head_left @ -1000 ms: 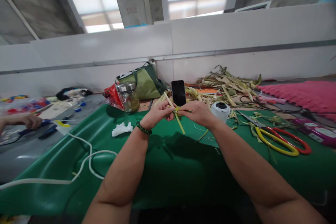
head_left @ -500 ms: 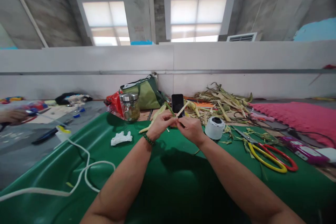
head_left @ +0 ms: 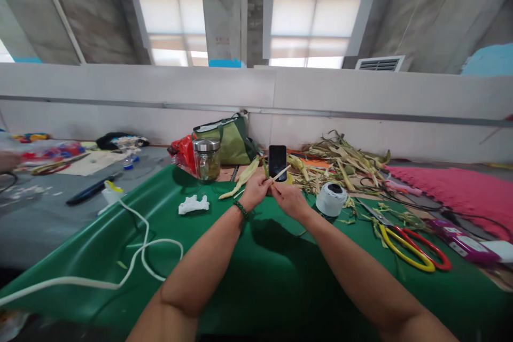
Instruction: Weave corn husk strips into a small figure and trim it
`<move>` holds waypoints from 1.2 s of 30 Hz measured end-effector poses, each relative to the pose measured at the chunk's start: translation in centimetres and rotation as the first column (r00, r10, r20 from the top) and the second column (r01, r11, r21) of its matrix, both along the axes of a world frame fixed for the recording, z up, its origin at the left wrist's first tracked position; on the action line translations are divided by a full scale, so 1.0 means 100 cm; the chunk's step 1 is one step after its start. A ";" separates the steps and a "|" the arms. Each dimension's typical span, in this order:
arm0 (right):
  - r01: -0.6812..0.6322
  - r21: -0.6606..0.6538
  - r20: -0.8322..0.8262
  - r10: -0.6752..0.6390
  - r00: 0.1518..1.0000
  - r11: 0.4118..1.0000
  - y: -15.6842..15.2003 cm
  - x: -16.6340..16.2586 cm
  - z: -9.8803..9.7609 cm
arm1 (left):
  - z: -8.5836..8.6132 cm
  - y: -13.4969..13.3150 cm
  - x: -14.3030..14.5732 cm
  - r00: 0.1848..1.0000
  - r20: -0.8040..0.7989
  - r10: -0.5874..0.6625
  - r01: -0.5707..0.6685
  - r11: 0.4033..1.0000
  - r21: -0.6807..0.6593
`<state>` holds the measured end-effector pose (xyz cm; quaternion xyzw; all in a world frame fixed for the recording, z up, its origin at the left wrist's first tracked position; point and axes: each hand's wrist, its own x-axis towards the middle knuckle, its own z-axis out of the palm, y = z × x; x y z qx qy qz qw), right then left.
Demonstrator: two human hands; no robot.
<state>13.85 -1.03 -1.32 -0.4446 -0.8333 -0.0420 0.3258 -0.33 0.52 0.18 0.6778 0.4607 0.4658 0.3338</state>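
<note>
Above the green mat [head_left: 280,288], my left hand [head_left: 255,192] and my right hand [head_left: 290,200] meet with their fingertips pinched together. Out of the pinch rise a pale strip of corn husk [head_left: 282,172], slanting up to the right, and a narrow green strip [head_left: 265,168] at the left. Both hands appear closed on the husk strips; how the strips cross is hidden by the fingers. A green bead bracelet circles my left wrist. Just behind the hands stands a dark-screened phone [head_left: 277,159], and a white spool of thread [head_left: 331,201] is right of my right hand.
Scissors [head_left: 417,248] with yellow and red handles lie at the right, beside a purple package [head_left: 460,240]. Dry husks [head_left: 344,157] are heaped behind. A lidded glass jar [head_left: 207,163], a green bag [head_left: 228,141], crumpled white material [head_left: 194,204] and a white cord [head_left: 144,246] are left.
The view has swung slightly left, so things sit farther right. The pale strip lies at a lower slant in my fingers. Another person's hand at the left has mostly left the view.
</note>
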 end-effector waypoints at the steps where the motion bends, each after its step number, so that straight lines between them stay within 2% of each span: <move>1: -0.015 -0.016 -0.035 0.015 0.999 1.000 0.001 0.001 -0.001 | 0.000 0.000 0.000 0.999 0.040 -0.017 0.019 0.999 -0.036; 4: -0.090 -0.102 -0.152 0.073 0.986 0.991 0.004 0.003 -0.004 | 0.001 0.001 -0.001 0.992 0.102 -0.077 0.089 0.989 -0.121; 7: -0.140 -0.195 -0.237 0.092 0.967 0.971 0.007 0.007 -0.007 | 0.003 0.000 -0.006 0.955 0.246 -0.167 0.227 0.943 -0.243; 10: -0.151 -0.251 -0.290 0.074 0.954 0.956 0.010 0.008 -0.010 | 0.002 0.001 -0.010 0.932 0.244 -0.267 0.325 0.914 -0.244; 13: -0.185 -0.288 -0.328 0.085 0.941 0.940 0.013 0.005 -0.012 | -0.002 0.004 -0.010 0.956 0.139 -0.260 0.282 0.944 -0.173; 18: -0.221 -0.349 -0.385 0.076 0.920 0.910 0.017 -0.005 -0.015 | -0.010 0.009 -0.004 0.979 0.191 -0.074 0.109 0.978 -0.178; 24: -0.271 -0.377 -0.397 0.110 0.911 0.886 0.013 -0.003 -0.010 | -0.011 0.006 0.001 0.975 0.220 -0.022 0.089 0.949 -0.301; 27: -0.303 -0.386 -0.390 0.144 0.910 0.871 0.012 0.007 -0.002 | -0.001 0.003 0.004 0.972 0.230 -0.044 0.129 0.921 -0.367; 29: -0.288 -0.375 -0.433 0.108 0.895 0.881 0.014 0.015 0.005 | 0.010 0.001 0.006 0.970 0.229 -0.078 0.167 0.902 -0.398; 31: -0.298 -0.377 -0.577 0.029 0.816 0.877 0.018 0.022 0.013 | 0.020 -0.001 0.009 0.968 0.215 -0.126 0.209 0.881 -0.424; 32: -0.340 -0.382 -0.672 -0.006 0.740 0.859 0.021 0.025 0.016 | 0.024 -0.001 0.011 0.964 0.209 -0.161 0.239 0.869 -0.433; 34: -0.481 -0.380 -0.833 -0.065 0.550 0.790 0.026 0.028 0.022 | 0.028 -0.001 0.016 0.945 0.220 -0.242 0.316 0.847 -0.428; 36: -0.599 -0.371 -0.910 -0.150 0.386 0.709 0.027 0.029 0.023 | 0.027 -0.002 0.022 0.919 0.250 -0.303 0.383 0.834 -0.398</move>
